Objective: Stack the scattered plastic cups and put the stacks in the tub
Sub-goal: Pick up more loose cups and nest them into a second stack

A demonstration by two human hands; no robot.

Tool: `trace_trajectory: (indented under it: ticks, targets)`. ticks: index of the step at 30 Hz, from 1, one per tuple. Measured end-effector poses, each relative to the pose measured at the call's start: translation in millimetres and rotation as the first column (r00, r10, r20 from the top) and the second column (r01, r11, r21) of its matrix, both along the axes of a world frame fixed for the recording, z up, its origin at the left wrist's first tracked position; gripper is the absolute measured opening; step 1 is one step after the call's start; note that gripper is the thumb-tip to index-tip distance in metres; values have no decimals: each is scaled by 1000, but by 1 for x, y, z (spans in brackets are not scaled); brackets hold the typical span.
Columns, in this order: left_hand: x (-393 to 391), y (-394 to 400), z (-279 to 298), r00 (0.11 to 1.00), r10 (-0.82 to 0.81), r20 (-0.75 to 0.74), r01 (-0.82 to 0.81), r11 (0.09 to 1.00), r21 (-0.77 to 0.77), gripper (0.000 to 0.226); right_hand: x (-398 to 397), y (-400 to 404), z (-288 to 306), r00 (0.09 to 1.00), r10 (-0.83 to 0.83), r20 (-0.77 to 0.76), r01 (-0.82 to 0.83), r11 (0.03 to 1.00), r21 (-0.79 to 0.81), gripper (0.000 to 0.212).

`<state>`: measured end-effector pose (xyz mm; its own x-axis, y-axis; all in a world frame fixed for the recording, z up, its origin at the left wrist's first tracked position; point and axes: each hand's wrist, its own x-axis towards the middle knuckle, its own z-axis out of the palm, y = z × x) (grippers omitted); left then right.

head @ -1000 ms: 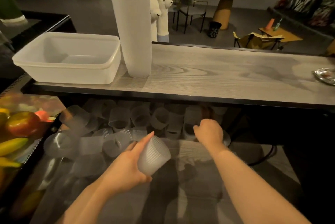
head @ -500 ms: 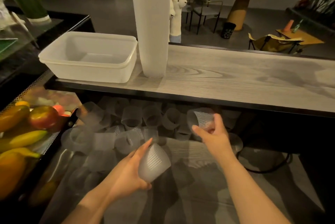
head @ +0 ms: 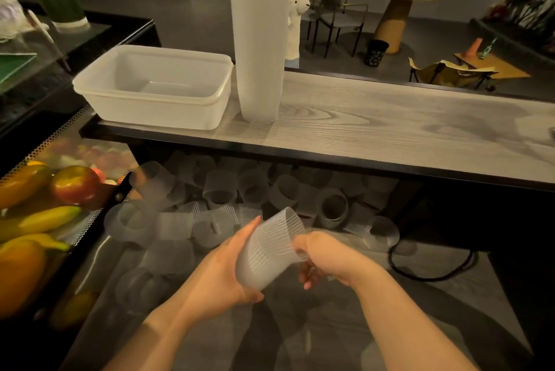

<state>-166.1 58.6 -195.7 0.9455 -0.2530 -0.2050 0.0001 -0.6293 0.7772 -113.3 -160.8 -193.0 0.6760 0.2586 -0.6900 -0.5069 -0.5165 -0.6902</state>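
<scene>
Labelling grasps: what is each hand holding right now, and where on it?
Left hand grips a ribbed plastic cup around its lower wall and base. Right hand pinches the rim end, apparently seating a second cup; that cup cannot be told apart.

My 2 forearms are bare to the frame's edge, with no sleeve showing. My left hand (head: 219, 277) and right hand (head: 327, 259) wear nothing: bare fingers (head: 306, 276), bare wrists, nails short and plain.
</scene>
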Motion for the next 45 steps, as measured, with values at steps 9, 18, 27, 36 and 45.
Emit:
trace_trajectory:
  ticks: [9,18,27,36,45]
  targets:
    - [0,-3,-4,997,-76,16,74,992,102,126,8,-10,13,996,43,-76,-40,998,42,52]
    - [9,3,-17,994,-84,71,75,989,129,128,-1,36,-11,996,77,-37,-82,983,-163,36]
    - [27,26,-32,998,2,69,-6,998,57,128,49,27,-18,739,242,629,229,788,-572,41]
    - [27,35,-37,999,-5,36,3,999,50,128,89,-5,-50,746,557,366,48,503,-863,46]
    - [33,26,-32,999,-34,33,28,985,168,131,46,-25,-14,784,234,575,166,813,-558,23]
